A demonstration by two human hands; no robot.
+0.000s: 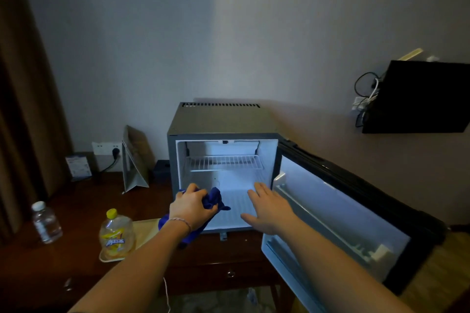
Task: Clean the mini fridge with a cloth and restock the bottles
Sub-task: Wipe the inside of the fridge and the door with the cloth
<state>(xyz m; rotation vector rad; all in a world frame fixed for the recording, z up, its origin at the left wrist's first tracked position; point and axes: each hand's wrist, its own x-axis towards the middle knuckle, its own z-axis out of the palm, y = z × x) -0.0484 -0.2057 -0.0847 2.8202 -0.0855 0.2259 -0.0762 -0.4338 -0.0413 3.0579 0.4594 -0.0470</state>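
Left hand (pixel 192 207) grips blue cloth (pixel 212 198) (fridge (pixel 221 122) floor); right hand (pixel 269 207) flat, empty.

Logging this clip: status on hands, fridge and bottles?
Left hand grips blue cloth at fridge floor; right hand open beside it. Fridge empty, door open. Both bottles, yellow bottle and clear bottle, out on desk.

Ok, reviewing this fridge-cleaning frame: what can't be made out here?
- Head view: the blue cloth is partly covered by the left hand, so its contact with the fridge floor is hidden.
- The yellow bottle label is too blurred to read.
- The black wall unit is cut by the right edge.
- Whether the right hand touches the floor: unclear.
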